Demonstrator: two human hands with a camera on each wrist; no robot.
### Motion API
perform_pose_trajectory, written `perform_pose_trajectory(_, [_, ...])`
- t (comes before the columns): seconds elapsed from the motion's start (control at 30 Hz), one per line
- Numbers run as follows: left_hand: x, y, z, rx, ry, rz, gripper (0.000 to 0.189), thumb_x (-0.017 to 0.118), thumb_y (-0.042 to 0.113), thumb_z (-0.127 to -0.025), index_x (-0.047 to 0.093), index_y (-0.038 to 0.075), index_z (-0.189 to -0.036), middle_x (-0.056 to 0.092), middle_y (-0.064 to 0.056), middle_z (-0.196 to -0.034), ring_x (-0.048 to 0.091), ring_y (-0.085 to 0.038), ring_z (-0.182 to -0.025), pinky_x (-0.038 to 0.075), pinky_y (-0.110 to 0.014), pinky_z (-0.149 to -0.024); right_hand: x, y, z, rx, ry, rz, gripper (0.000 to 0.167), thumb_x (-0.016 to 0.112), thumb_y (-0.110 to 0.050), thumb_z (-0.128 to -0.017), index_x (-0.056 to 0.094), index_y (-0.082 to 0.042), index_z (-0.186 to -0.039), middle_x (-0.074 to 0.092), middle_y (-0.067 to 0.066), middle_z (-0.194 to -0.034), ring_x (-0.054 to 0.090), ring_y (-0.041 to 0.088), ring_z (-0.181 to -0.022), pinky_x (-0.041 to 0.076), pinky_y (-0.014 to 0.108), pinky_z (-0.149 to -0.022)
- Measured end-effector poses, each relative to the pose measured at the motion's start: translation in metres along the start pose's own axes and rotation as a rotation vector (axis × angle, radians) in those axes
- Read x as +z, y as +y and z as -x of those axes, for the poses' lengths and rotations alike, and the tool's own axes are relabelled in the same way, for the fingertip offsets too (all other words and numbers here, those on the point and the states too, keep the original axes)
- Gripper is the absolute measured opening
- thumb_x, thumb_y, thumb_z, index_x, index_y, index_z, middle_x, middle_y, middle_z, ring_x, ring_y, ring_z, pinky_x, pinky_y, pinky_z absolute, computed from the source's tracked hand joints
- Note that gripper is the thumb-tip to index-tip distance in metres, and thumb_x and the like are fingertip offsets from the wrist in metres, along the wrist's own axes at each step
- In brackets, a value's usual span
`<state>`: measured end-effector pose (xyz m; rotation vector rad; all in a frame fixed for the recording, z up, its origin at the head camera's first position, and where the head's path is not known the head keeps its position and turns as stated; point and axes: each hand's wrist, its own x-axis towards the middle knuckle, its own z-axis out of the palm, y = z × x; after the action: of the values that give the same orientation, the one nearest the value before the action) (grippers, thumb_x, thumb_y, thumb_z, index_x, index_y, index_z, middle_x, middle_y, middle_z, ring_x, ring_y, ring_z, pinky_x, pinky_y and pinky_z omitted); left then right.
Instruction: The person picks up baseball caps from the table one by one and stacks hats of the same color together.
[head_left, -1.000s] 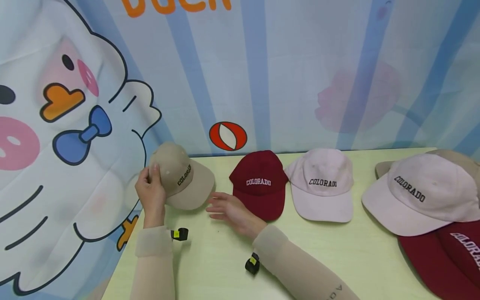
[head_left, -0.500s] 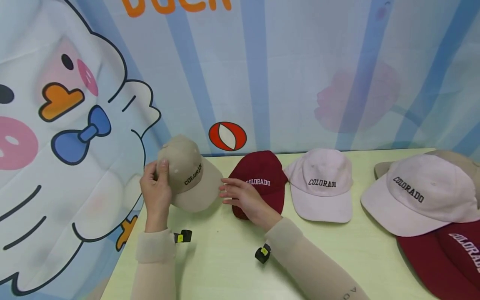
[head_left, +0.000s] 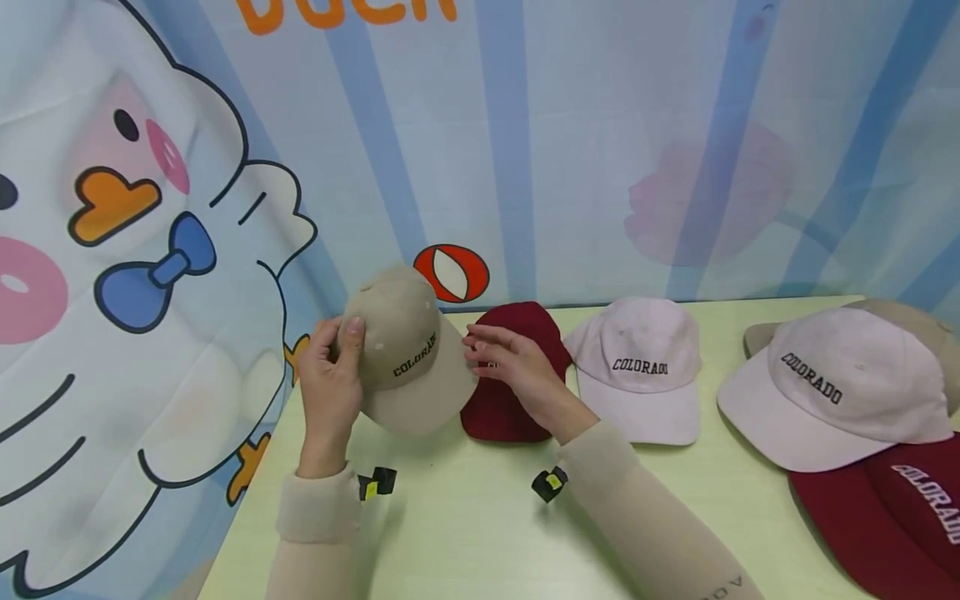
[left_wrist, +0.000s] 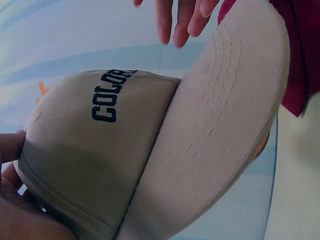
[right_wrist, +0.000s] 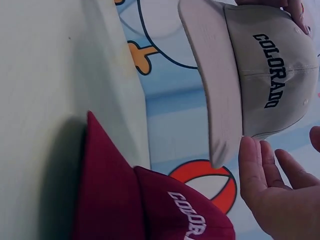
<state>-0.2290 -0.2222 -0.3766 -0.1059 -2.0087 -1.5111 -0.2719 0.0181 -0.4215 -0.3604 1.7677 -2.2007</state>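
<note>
A beige baseball cap (head_left: 401, 350) with dark COLORADO lettering is held up off the table, brim angled to the right. My left hand (head_left: 333, 387) grips it by the back edge, thumb on the outside of the crown; the other fingertips are partly hidden. On the brim side my right hand (head_left: 528, 375) reaches out with extended fingers, holding nothing. In the right wrist view its fingertips (right_wrist: 248, 145) lie very close to the cap; whether they touch, I cannot tell. Below and behind this hand a dark red cap (head_left: 510, 417) rests on the table, its lettering mostly covered.
A pale pink cap (head_left: 637, 367) lies beside the dark red one. Farther right, another pale pink cap (head_left: 847, 383) overlaps a second beige cap (head_left: 911, 325) and a second dark red cap (head_left: 877, 508). A printed cloth backdrop (head_left: 585, 167) stands behind the light table (head_left: 465, 517).
The beige cap has risen and moved right in my left hand. My right hand has moved up and to the right, now in front of the nearer dark red cap.
</note>
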Motion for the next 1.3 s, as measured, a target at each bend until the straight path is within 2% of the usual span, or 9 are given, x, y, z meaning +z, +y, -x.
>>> perform_pose_trajectory(0.13, [0.009,0.008,0.005,0.023,-0.062,0.015,0.028,0.060,0.022,-0.106,0.073,-0.002,-0.110,0.060,0.010,-0.095,0.058,-0.011,-0.092,0.046,-0.022,-0.081,-0.008,-0.009,0.002,-0.034,0.012,0.029,0.044,0.058,-0.018,-0.106,0.054,-0.009,-0.149,0.057,0.017,-0.150,0.058,0.033,-0.133,0.049,0.046,-0.111])
perform_pose_trajectory(0.37, [0.019,0.017,0.013,0.021,-0.176,0.033,0.022,0.061,0.020,-0.106,0.072,0.001,-0.108,0.057,0.006,-0.094,0.057,-0.014,-0.093,0.045,-0.023,-0.080,-0.019,-0.023,0.008,-0.092,0.019,0.112,0.050,0.059,-0.025,-0.106,0.050,-0.013,-0.154,0.049,0.010,-0.158,0.057,0.036,-0.135,0.044,0.053,-0.115])
perform_pose_trajectory(0.53, [0.025,0.022,0.018,0.028,-0.255,0.066,0.019,0.061,0.017,-0.105,0.074,0.004,-0.109,0.055,0.003,-0.091,0.054,-0.016,-0.089,0.043,-0.026,-0.076,-0.025,-0.032,0.014,-0.150,0.030,0.190,0.047,0.059,-0.026,-0.107,0.052,-0.022,-0.153,0.056,0.012,-0.147,0.060,0.036,-0.124,0.049,0.053,-0.108])
perform_pose_trajectory(0.7, [0.033,0.027,0.022,0.035,-0.315,0.064,0.017,0.064,0.017,-0.104,0.074,0.005,-0.110,0.056,0.002,-0.092,0.055,-0.016,-0.091,0.045,-0.026,-0.078,-0.034,-0.039,0.018,-0.180,0.028,0.278,0.047,0.057,-0.031,-0.107,0.050,-0.032,-0.154,0.060,0.012,-0.138,0.060,0.029,-0.117,0.049,0.055,-0.104])
perform_pose_trajectory(0.9, [0.040,0.033,0.025,0.032,-0.382,0.078,0.016,0.063,0.016,-0.104,0.073,0.005,-0.110,0.058,0.000,-0.095,0.058,-0.016,-0.097,0.049,-0.027,-0.083,-0.049,-0.042,0.023,-0.210,0.007,0.385,0.049,0.052,-0.034,-0.109,0.043,-0.035,-0.158,0.049,-0.001,-0.155,0.059,0.024,-0.110,0.053,0.048,-0.093])
perform_pose_trajectory(1.0, [0.043,0.035,0.027,0.019,-0.418,0.082,0.016,0.064,0.018,-0.104,0.073,0.007,-0.111,0.059,0.000,-0.097,0.059,-0.017,-0.099,0.050,-0.027,-0.085,-0.057,-0.042,0.025,-0.211,-0.008,0.437,0.048,0.050,-0.036,-0.110,0.042,-0.041,-0.157,0.046,-0.006,-0.157,0.058,0.024,-0.104,0.054,0.040,-0.086])
perform_pose_trajectory(1.1, [0.047,0.036,0.030,0.013,-0.460,0.109,0.016,0.063,0.017,-0.104,0.072,0.007,-0.112,0.060,0.000,-0.098,0.060,-0.017,-0.100,0.051,-0.028,-0.086,-0.064,-0.044,0.030,-0.197,-0.019,0.470,0.046,0.050,-0.040,-0.110,0.042,-0.047,-0.155,0.048,-0.009,-0.154,0.057,0.027,-0.100,0.053,0.038,-0.080])
perform_pose_trajectory(1.2, [0.050,0.036,0.033,0.009,-0.511,0.151,0.015,0.062,0.017,-0.104,0.071,0.007,-0.112,0.062,0.000,-0.101,0.061,-0.018,-0.101,0.052,-0.029,-0.087,-0.071,-0.045,0.035,-0.197,-0.033,0.482,0.046,0.050,-0.039,-0.110,0.043,-0.046,-0.155,0.047,-0.009,-0.156,0.059,0.029,-0.097,0.054,0.038,-0.077])
perform_pose_trajectory(1.3, [0.055,0.034,0.035,0.000,-0.562,0.190,0.015,0.061,0.017,-0.105,0.070,0.006,-0.110,0.062,0.000,-0.101,0.061,-0.019,-0.101,0.051,-0.030,-0.088,-0.076,-0.045,0.040,-0.215,-0.051,0.477,0.046,0.051,-0.035,-0.110,0.047,-0.036,-0.155,0.052,-0.004,-0.148,0.057,0.029,-0.086,0.053,0.033,-0.071])
